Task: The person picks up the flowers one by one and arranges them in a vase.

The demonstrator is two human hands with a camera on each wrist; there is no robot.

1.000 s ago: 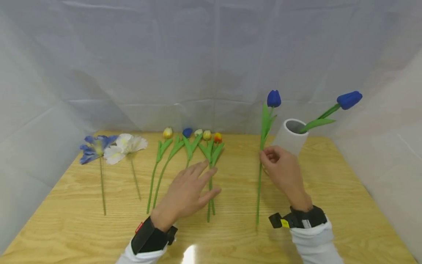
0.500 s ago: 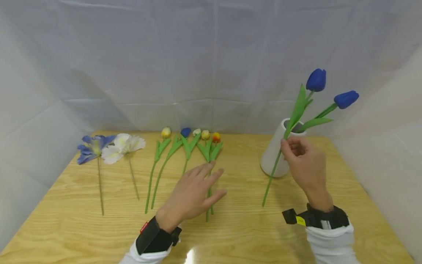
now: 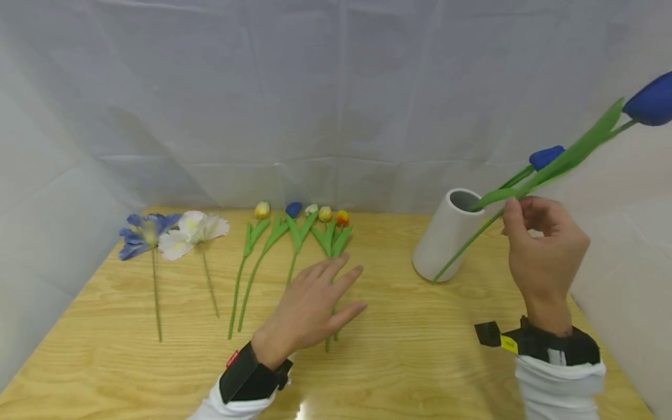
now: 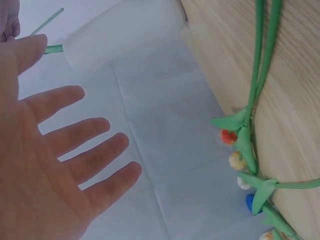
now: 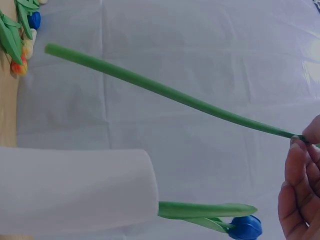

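My right hand (image 3: 548,251) pinches the stem of a blue tulip (image 3: 651,102) between thumb and fingertips. The tulip leans to the right, its bare stem end crossing in front of the white vase (image 3: 441,248) in the head view. In the right wrist view the held stem (image 5: 170,92) passes beside the vase (image 5: 75,190), outside it. Another blue tulip (image 5: 245,227) stands in the vase, leaning out over its rim. My left hand (image 3: 310,309), fingers spread, hovers over the row of tulips and holds nothing; its palm (image 4: 45,175) shows in the left wrist view.
On the wooden table (image 3: 388,373) lie several tulips, among them a white-yellow one (image 3: 262,210), a blue one (image 3: 293,210) and a red-yellow one (image 3: 342,219). Further left lie a blue-violet flower (image 3: 147,233) and a white flower (image 3: 194,230). A pale cloth (image 3: 336,105) hangs behind.
The right hand has moved right, carrying the blue tulip past the front of the vase and tilting it from upright to leaning right. The left hand has shifted slightly right.
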